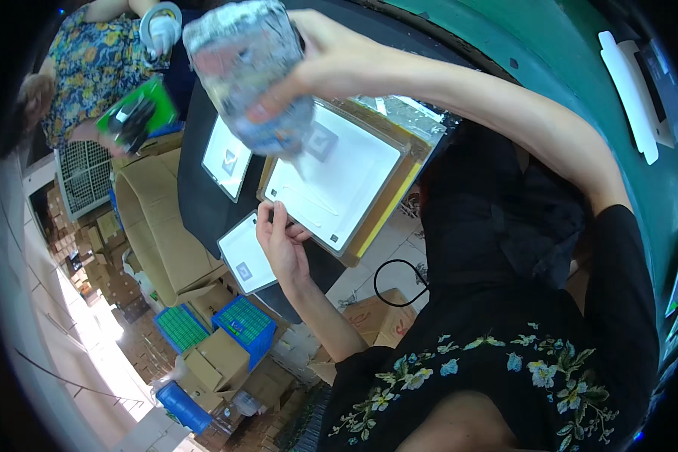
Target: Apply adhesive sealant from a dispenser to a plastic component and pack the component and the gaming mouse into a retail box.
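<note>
Gripping a crinkled, clear plastic packet [245,71] in my right hand [320,64], I hold it up near the top centre of the frame, well above the table. My thumb presses across its lower side and my fingers wrap behind it, so the hand is closed firmly on the bundle; I judge I hold it this high to keep it off the white trays below while I aim it. The packet's long axis runs from the upper left down toward the lower right, and its narrow lower end points down at the large white tray [339,181] in the middle of the frame, which sits in a yellow-edged frame [388,207].

My left hand [282,241] lies at the tray's lower left corner, fingers curled with the tips on the tray's edge, apparently to steady it. I cannot tell whether it pinches anything small. Just below it lies a smaller white tray [245,260], and another small white tray [226,158] rests further up on the dark table [203,203].

In the upper left of the frame another person's hand holds a green card [135,113]. Cardboard boxes [218,361] and blue crates [245,324] crowd the floor at lower left.
</note>
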A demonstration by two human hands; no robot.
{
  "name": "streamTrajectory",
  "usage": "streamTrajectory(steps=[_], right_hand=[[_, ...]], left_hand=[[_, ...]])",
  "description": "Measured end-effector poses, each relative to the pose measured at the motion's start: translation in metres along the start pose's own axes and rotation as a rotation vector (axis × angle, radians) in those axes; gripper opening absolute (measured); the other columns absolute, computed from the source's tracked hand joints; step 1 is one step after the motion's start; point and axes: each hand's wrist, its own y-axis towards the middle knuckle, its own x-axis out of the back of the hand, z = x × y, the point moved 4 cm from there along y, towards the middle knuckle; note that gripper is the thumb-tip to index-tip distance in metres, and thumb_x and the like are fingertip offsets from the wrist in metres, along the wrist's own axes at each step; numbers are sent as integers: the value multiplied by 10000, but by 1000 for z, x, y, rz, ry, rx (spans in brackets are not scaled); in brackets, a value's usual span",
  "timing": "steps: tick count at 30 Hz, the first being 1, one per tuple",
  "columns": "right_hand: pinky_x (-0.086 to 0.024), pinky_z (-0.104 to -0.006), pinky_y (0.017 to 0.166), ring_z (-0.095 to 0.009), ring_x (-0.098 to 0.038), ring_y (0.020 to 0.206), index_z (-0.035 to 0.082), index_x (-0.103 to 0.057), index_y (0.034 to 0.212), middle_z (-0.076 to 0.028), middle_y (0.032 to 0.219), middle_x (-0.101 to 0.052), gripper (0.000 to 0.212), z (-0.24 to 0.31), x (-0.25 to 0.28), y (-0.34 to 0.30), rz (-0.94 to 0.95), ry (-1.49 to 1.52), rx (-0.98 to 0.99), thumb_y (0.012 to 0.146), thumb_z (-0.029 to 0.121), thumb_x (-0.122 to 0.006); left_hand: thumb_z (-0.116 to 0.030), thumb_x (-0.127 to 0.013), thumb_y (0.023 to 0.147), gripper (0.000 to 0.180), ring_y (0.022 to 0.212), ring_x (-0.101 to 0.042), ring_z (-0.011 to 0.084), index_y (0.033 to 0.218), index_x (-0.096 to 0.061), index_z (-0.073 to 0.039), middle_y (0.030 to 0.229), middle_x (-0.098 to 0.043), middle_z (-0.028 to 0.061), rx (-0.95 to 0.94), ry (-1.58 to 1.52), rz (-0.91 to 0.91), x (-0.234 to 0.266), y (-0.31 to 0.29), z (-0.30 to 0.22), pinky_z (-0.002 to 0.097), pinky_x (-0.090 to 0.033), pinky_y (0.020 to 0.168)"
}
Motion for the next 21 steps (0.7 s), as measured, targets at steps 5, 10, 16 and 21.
streamTrajectory(steps=[5,10,16,21], right_hand=[[-531,-338,915,-194,-687,1006,16,-660,1145,-123,1083,-721,522,-6,-25,-27,46,103,-80,663,63,-856],[-564,-345,868,-205,-707,957,19,-683,1102,-128,1077,-722,473,24,25,1,-19,-149,20,666,78,-857],[-533,-339,866,-193,-664,954,9,-624,1210,-109,1107,-703,475,61,38,-24,63,12,13,782,164,-760],[-578,-374,796,-225,-714,884,43,-684,1090,-107,1028,-723,515,47,62,-19,55,-313,-197,654,270,-839]], left_hand=[[-190,-538,1028,138,509,-412,-2,935,-489,-100,708,-503,-41,14,73,-37,42,-14,-7,150,-342,425],[-192,-523,1035,119,534,-464,-4,1063,-517,-77,733,-529,-32,-68,-39,-24,-9,-6,6,145,-364,445],[-146,-491,1039,474,758,-623,62,1474,-336,-41,967,-651,37,-64,51,25,-5,-18,2,214,-487,639],[-108,-493,1026,472,967,-608,125,1462,-333,-23,1203,-608,102,-249,-37,213,-4,-19,-4,259,-504,766]])
